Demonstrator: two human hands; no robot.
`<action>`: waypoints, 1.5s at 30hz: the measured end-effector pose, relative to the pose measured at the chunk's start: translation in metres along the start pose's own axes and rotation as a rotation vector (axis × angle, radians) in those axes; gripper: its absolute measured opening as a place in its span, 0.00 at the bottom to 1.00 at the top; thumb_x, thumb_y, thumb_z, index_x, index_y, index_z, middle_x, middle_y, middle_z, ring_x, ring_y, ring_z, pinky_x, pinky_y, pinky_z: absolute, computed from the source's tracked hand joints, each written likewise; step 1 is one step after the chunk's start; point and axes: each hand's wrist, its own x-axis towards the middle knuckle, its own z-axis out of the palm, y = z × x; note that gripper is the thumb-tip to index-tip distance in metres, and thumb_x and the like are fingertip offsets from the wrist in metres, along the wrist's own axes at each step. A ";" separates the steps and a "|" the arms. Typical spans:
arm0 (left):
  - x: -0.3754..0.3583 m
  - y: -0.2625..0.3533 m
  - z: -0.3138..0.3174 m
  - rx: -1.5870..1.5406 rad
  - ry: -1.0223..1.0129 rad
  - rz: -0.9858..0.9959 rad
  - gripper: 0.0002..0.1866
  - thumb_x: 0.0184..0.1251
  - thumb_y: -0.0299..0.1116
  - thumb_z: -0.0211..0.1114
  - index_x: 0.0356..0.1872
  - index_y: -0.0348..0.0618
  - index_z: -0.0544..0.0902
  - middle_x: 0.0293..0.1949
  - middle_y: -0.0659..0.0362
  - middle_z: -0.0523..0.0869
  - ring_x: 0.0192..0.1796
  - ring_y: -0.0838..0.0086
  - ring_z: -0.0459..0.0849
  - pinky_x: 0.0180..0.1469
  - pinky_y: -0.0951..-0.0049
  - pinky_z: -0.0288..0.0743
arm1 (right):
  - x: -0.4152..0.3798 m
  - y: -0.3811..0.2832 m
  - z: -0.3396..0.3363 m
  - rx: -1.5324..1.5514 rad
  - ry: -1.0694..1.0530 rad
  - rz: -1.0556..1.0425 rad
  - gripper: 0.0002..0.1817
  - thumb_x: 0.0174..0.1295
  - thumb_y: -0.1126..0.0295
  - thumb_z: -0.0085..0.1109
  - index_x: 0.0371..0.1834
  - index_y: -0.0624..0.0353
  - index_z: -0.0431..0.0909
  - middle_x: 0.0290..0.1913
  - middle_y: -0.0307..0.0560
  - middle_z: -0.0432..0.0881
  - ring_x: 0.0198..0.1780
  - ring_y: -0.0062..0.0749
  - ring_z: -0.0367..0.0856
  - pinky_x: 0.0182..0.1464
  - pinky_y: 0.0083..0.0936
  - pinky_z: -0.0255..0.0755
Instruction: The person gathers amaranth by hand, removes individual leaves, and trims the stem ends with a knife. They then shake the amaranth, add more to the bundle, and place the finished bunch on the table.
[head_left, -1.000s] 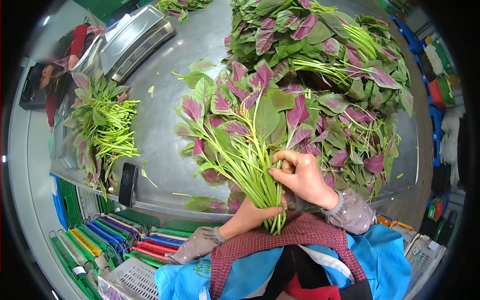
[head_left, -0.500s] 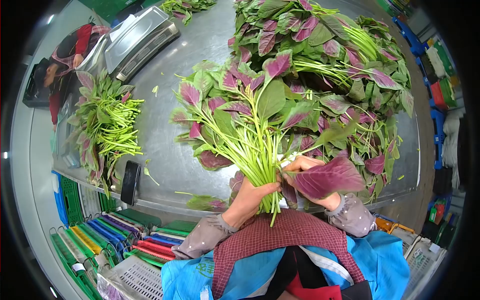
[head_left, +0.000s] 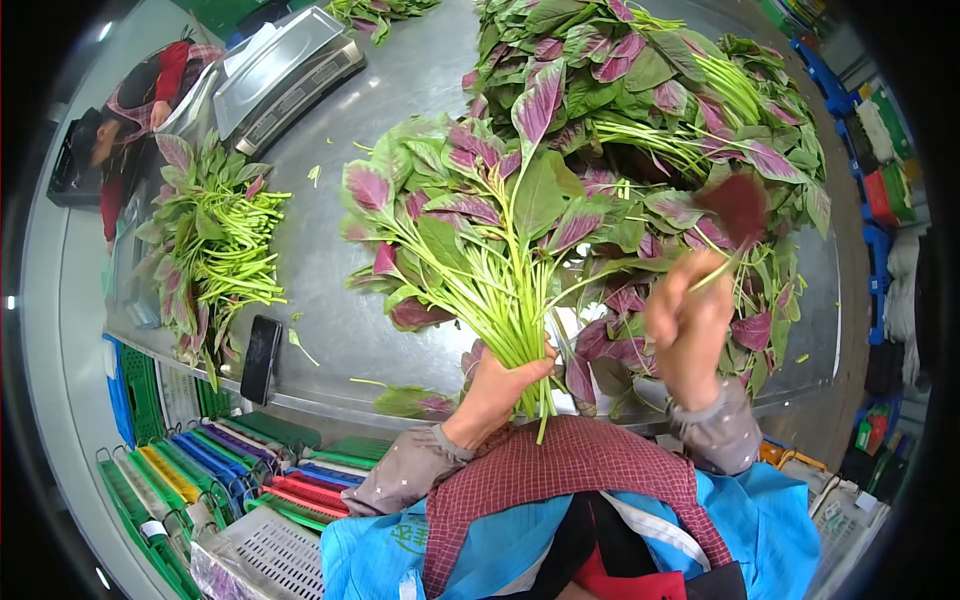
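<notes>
My left hand (head_left: pixel 497 392) is wrapped round the stems of a bunch of green and purple leafy vegetables (head_left: pixel 500 270), held upright over the metal table's near edge. To its right, my right hand (head_left: pixel 690 325) is raised above the table, partly blurred, with its fingers closed on a thin stem. A dark red leaf (head_left: pixel 738 208), smeared by motion, is just above those fingers. Behind the held bunch lies a large pile of the same vegetables (head_left: pixel 640 80). Loose purple leaves (head_left: pixel 610 355) lie between my hands.
Another bunch (head_left: pixel 225 240) and a black phone (head_left: pixel 261 360) lie on the metal table (head_left: pixel 350 340) at left. A scale (head_left: pixel 285 75) is at the upper left, near another person (head_left: pixel 150 100). Crates (head_left: pixel 280 550) stand below the table's front edge.
My right hand has moved up and right, away from the held bunch. The large purple leaf formerly in front of it is gone from there. My left hand has barely moved.
</notes>
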 end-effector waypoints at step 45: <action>-0.003 -0.015 0.004 0.693 0.189 0.299 0.11 0.48 0.27 0.65 0.34 0.35 0.78 0.30 0.52 0.83 0.34 0.65 0.82 0.37 0.72 0.74 | 0.021 0.055 0.046 -1.232 -0.373 -0.336 0.06 0.48 0.75 0.59 0.30 0.62 0.77 0.23 0.44 0.75 0.22 0.30 0.74 0.24 0.22 0.67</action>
